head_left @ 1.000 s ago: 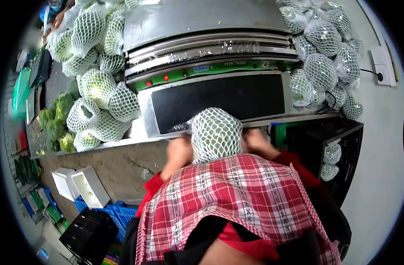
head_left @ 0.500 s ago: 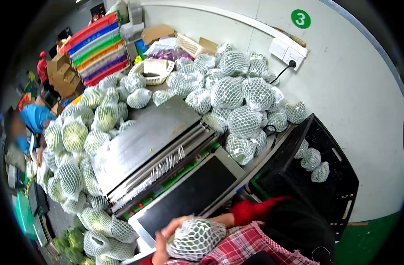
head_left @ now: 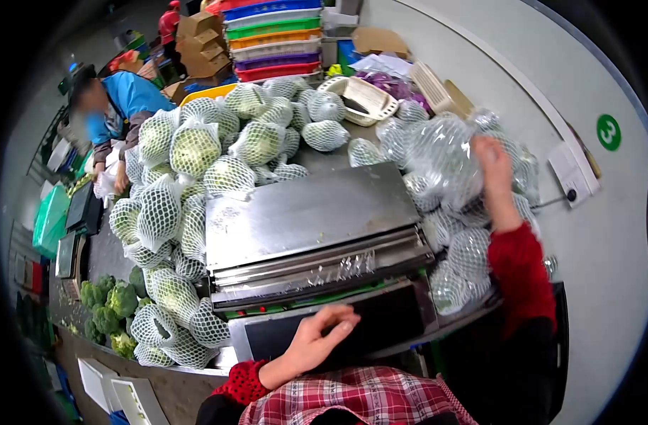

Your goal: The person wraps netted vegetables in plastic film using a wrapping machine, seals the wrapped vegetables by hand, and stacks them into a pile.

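My right hand (head_left: 495, 173) reaches to the pile at the right, its fingers against the side of a shiny, film-wrapped vegetable head (head_left: 444, 159) in white foam netting. The vegetable's exact kind is hidden by the wrap. My left hand (head_left: 320, 341) hovers low over the dark front plate (head_left: 380, 322) of a metal film-wrapping machine (head_left: 313, 212), fingers loosely curled and apart, holding nothing. Crumpled clear film lies along the machine's front slot. More netted heads (head_left: 469, 251) are heaped beneath and beside my right hand.
Netted pale green heads (head_left: 196, 149) are piled left of the machine, with bare broccoli (head_left: 118, 301) below them. Stacked coloured crates (head_left: 274, 42) and a white basket (head_left: 359, 99) stand behind. A person in blue (head_left: 136, 99) works at the left. A wall socket (head_left: 573, 176) is at the right.
Both hands were around a netted head at my lap. My right hand has moved out to the right pile with a wrapped head; my left has come away from it. The view has turned left.
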`<state>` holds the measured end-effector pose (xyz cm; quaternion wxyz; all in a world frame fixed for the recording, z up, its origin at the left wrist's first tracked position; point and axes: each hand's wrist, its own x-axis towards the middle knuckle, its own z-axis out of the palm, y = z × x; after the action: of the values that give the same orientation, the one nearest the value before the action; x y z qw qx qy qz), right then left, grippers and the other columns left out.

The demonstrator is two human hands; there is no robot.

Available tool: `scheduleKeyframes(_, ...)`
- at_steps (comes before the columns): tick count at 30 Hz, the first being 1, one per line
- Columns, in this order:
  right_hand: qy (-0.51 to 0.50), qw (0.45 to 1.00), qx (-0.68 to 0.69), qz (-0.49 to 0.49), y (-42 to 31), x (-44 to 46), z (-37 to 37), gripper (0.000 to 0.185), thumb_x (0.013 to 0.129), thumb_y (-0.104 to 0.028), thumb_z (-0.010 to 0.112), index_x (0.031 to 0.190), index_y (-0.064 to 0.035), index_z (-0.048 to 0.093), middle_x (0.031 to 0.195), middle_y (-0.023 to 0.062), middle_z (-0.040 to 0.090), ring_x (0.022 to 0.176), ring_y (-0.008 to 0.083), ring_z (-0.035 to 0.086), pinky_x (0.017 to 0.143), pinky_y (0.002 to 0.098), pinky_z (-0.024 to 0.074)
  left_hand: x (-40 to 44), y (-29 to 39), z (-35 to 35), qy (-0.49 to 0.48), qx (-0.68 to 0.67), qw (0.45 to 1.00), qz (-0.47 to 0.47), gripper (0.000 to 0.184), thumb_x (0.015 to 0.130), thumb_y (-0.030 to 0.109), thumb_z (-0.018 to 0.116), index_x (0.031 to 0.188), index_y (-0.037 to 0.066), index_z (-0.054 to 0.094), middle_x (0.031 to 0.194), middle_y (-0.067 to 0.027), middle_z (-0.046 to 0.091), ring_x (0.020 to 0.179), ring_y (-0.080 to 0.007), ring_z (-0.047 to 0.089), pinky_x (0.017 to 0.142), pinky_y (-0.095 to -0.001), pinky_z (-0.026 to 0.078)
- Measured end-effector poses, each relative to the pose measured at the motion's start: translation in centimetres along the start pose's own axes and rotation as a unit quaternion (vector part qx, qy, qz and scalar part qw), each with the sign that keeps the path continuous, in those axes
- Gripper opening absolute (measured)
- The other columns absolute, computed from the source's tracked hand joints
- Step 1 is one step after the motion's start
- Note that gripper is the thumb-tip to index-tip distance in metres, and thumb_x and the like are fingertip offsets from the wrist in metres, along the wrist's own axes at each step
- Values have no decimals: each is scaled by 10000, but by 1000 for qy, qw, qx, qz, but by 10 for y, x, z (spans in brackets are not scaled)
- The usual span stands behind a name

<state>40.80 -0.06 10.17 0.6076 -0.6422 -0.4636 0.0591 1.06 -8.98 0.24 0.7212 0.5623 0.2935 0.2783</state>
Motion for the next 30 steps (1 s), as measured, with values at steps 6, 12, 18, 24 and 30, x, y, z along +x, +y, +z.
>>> scheduleKeyframes(6,-22,815,-580,7,104,180,7,322,798,-280,696,1005,-34,672,937,212,676,876,330,653,766,392,508,3,-3,-37,88,124,988,-33,199,912,76,605,1076,-37,595,992,-122,695,931,-166,662,832,-284,518)
scheduleKeyframes(12,-218,846,-373,-313,121,193,214,264,715,-264,698,823,-28,654,812,186,643,785,383,627,690,480,495,33,24,-54,169,196,964,66,173,843,60,649,990,-32,643,915,-132,702,827,-203,694,745,-278,531)
scheduleKeyframes(18,-385,732,-459,-324,176,90,404,634,611,-333,816,1115,-61,544,1119,154,546,1090,338,519,834,461,449,57,49,-82,145,253,952,91,152,839,49,651,972,-25,650,884,-132,695,749,-220,687,679,-277,530)
scheduleKeyframes(24,-417,711,-486,-289,130,80,370,683,531,-192,837,1121,-56,523,1173,135,498,1064,325,502,836,444,435,62,47,-140,255,246,934,46,173,869,105,645,991,-19,649,869,-102,688,801,-149,661,731,-278,515)
scheduleKeyframes(30,-335,703,-126,-615,16,25,268,447,647,-145,695,1044,-45,516,1237,118,508,1110,313,525,907,442,442,128,54,-187,369,117,907,164,627,870,201,671,1374,12,350,1343,-149,465,1168,-254,509,840,-330,480)
